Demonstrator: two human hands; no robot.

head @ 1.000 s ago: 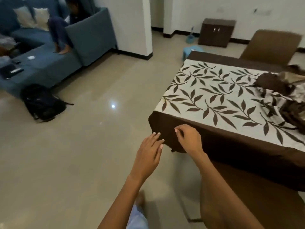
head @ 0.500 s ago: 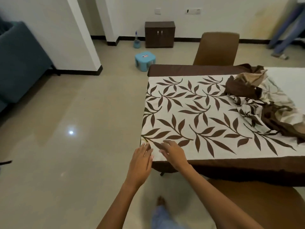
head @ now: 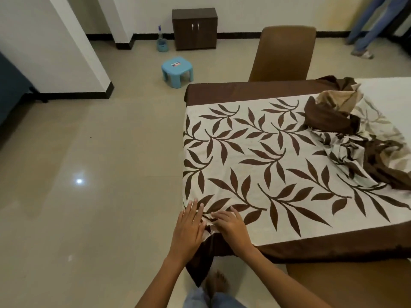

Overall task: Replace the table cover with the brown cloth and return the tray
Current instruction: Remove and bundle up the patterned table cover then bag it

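We see glossy beige floor tiles (head: pixel 89 152) filling the left half of the frame, w/ a bright light spot reflected at centre left. Right half: the table (head: pixel 387 90), its bare pale top showing only at upper right; the rest sits under the brown cloth (head: pixel 255 165), a cream panel printed w/ dark brown leaf sprigs and edged by a wide plain brown satin-looking border, lying flat on the left part, bunched into soft crumpled folds at the right edge, one corner hanging in a point at lower centre. A tan padded chair (head: pixel 283 53) w/ a rounded back stands behind the table, top centre. A dark wood-grain cabinet (head: pixel 194 28), boxy, two doors, sits against the wall, top centre-left. A small blue plastic stool (head: pixel 177 71), square-topped, is on the floor below it. Bottom centre, at the cloth's near-left corner: left hand (head: pixel 188 230) flat, fingers straight and together, on the cloth edge; right hand (head: pixel 231 226) beside it, fingers bent, pressing on puckered fabric; whether it pinches we can't tell.
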